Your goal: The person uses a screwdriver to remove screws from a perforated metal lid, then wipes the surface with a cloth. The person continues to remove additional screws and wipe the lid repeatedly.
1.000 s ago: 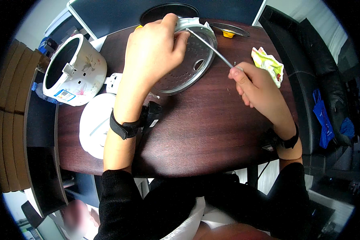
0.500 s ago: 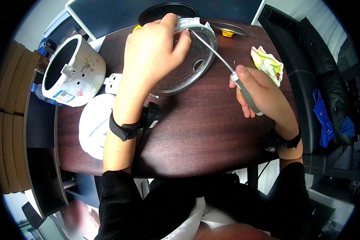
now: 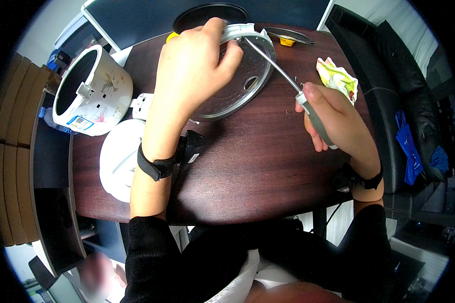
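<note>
Near the far side of the table, my left hand (image 3: 194,68) grips the upper rim of a round metal rice cooker lid (image 3: 237,83), which is tilted up and has small holes and an oval opening. Its thumb and forefinger are close to the rim. My right hand (image 3: 336,116) is closed around the grey-and-white handle of a screwdriver (image 3: 316,118). The long shaft slants up and left, its tip at the lid's upper edge beside my left thumb. What the tip touches is too small to tell. Small screws (image 3: 297,81) lie right of the lid.
A white flowered rice cooker body (image 3: 108,86) stands at the left, with a round white cover (image 3: 117,166) and a small white part (image 3: 142,106) near it. Behind lie a black round pan-like piece (image 3: 187,19) and a disc with a yellow knob (image 3: 286,42). A crumpled cloth (image 3: 336,80) lies right.
My right hand and the screwdriver handle have shifted slightly right. The screwdriver tip stays at the lid's rim, and my left hand keeps its grip.
</note>
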Demonstrator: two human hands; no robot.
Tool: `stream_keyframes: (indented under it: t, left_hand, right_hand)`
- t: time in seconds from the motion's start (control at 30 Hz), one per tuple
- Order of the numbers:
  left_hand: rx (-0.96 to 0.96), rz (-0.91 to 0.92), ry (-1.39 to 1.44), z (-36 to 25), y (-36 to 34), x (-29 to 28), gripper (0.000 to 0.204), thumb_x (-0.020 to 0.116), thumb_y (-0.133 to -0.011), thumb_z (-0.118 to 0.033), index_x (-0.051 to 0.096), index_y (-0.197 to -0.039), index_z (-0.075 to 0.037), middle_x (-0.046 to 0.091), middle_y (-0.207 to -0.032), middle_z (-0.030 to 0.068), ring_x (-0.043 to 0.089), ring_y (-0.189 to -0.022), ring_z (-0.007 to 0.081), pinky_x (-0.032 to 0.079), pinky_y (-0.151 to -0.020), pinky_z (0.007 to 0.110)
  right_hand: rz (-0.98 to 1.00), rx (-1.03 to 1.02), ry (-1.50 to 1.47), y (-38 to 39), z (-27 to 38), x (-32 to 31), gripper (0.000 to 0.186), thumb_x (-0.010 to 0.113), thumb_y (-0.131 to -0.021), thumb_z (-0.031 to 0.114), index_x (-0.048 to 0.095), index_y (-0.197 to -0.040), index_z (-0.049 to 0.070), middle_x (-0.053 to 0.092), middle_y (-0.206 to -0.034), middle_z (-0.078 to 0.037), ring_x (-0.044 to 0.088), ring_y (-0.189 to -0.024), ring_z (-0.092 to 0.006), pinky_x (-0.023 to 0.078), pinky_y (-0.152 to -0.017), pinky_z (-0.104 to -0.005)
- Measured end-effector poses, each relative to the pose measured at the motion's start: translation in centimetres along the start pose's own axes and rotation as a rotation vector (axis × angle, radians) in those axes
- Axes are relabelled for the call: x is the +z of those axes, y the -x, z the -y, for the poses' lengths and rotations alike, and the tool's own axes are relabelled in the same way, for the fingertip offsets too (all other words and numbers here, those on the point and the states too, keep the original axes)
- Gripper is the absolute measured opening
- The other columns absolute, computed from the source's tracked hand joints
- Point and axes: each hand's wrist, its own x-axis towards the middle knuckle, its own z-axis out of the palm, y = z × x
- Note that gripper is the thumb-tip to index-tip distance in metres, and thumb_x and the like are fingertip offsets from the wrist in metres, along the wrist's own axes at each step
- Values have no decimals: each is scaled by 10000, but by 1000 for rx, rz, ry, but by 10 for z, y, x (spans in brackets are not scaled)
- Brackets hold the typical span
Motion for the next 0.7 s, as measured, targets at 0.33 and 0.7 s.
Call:
stream_keyframes:
  t: [0.33,0.7]
  left_hand:
    - [15,-20,7,0,1,1,287,581,-861,-272,634,-916,5,659,-704,194,678,-668,329,546,-629,409]
    - [-12,33,13,-1,1,-1,284,626,-848,-208,613,-994,35,636,-745,241,653,-710,398,511,-647,443]
  right_hand:
    - [-3,32,-9,1,3,4,524,343,-1037,450,564,-900,-5,509,-521,-14,520,-388,-85,378,-366,-213]
    - [208,54,-291,-10,-10,17,511,295,-1043,466,507,-926,16,506,-542,-44,495,-366,-127,377,-347,-251]
